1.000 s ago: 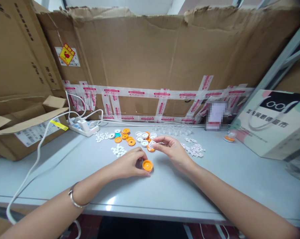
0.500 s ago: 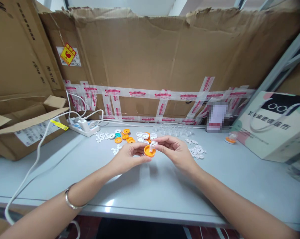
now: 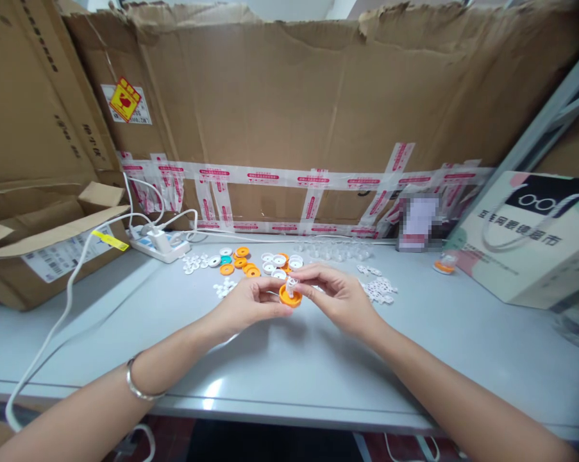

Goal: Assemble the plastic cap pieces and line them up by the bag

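Note:
My left hand [image 3: 258, 299] is closed on the rim of a round orange plastic base [image 3: 290, 299], held above the table. My right hand [image 3: 340, 295] pinches a small white plastic figure [image 3: 292, 287] that stands upright at the middle of the base. Whether the figure is fixed in the base or only touches it, I cannot tell. Just behind the hands lie loose white round bases [image 3: 268, 262] and orange round bases [image 3: 242, 256], with one teal piece [image 3: 226, 260] among them. Flat white cut-out figures [image 3: 379, 290] lie to the right of my right hand.
Small white parts [image 3: 195, 263] lie in piles at the left. Clear domes [image 3: 337, 250] stand in rows at the back. A finished-looking domed orange piece [image 3: 444, 264] sits near a paper bag [image 3: 520, 250]. A power strip [image 3: 167, 250] and an open carton [image 3: 58, 250] are at the left.
The white figure has shifted slightly left and down, from a tilted position to a more upright one over the orange base. Both hands keep their grip, and the view has tilted slightly.

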`<state>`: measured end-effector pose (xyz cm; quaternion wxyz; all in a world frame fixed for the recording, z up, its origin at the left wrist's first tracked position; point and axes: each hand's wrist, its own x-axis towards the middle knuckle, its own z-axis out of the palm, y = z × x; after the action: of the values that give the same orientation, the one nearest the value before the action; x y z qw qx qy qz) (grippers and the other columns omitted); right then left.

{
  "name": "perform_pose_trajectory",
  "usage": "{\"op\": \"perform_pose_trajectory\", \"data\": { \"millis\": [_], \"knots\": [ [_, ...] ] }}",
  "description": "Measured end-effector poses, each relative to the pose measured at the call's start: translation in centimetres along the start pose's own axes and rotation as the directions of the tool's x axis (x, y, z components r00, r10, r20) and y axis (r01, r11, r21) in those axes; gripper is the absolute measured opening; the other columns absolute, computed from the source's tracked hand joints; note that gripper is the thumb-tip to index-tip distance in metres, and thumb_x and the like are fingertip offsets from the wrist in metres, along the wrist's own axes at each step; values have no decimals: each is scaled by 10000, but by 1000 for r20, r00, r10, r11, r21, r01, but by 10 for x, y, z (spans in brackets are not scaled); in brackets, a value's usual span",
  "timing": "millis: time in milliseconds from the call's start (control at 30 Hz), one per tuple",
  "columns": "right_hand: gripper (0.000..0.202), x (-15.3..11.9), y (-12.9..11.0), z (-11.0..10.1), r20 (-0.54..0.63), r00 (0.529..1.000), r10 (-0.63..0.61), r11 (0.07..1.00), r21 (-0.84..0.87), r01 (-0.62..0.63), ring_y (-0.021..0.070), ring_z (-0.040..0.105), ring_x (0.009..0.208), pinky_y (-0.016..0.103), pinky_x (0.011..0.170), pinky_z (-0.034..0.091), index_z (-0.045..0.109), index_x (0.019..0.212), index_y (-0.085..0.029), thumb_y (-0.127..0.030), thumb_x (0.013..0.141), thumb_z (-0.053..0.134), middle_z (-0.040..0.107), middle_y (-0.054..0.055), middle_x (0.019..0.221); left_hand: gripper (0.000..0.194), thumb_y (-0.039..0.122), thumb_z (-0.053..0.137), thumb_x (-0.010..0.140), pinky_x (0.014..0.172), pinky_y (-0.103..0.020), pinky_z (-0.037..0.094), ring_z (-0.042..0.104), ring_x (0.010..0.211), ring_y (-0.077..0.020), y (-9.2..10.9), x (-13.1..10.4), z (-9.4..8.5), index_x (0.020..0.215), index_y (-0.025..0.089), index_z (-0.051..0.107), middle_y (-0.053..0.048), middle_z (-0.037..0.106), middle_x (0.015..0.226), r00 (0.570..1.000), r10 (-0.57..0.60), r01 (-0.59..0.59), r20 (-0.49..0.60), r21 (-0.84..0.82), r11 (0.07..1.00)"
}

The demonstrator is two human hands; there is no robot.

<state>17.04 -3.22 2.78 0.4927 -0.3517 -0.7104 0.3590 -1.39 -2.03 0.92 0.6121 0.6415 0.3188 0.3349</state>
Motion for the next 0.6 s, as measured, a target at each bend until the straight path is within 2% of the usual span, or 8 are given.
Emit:
{"op": "perform_pose_trajectory", "data": {
  "millis": [167, 300, 600],
  "knots": [
    [100, -1, 0, -1, 23, 998, -64, 996, -59, 66, 168, 628, 881, 351, 823, 503, 677, 846, -210, -219, 758, 630, 675, 44, 902, 358, 248, 712, 690, 896, -321, 426, 595, 944, -176, -3, 1, 0, 1038, 204, 640, -51, 652, 1056, 1000, -24, 24, -1, -70, 997],
    [89, -1, 0, -1, 55, 995, -84, 991, -97, 89, 176, 633, 877, 355, 814, 507, 679, 828, -199, -225, 763, 625, 678, 56, 899, 302, 267, 692, 714, 898, -315, 424, 599, 933, -178, -4, 1, 0, 1003, 184, 666, -58, 668, 1022, 999, -15, 17, 30, -53, 998],
    [98, -5, 3, 5, 82, 995, -51, 997, -61, 56, 170, 636, 859, 346, 807, 511, 688, 831, -201, -220, 760, 623, 684, 52, 884, 307, 249, 716, 687, 886, -318, 436, 600, 935, -188, -8, 1, -2, 984, 183, 675, -48, 678, 994, 998, -14, 18, 57, -67, 998]
  ]
}}
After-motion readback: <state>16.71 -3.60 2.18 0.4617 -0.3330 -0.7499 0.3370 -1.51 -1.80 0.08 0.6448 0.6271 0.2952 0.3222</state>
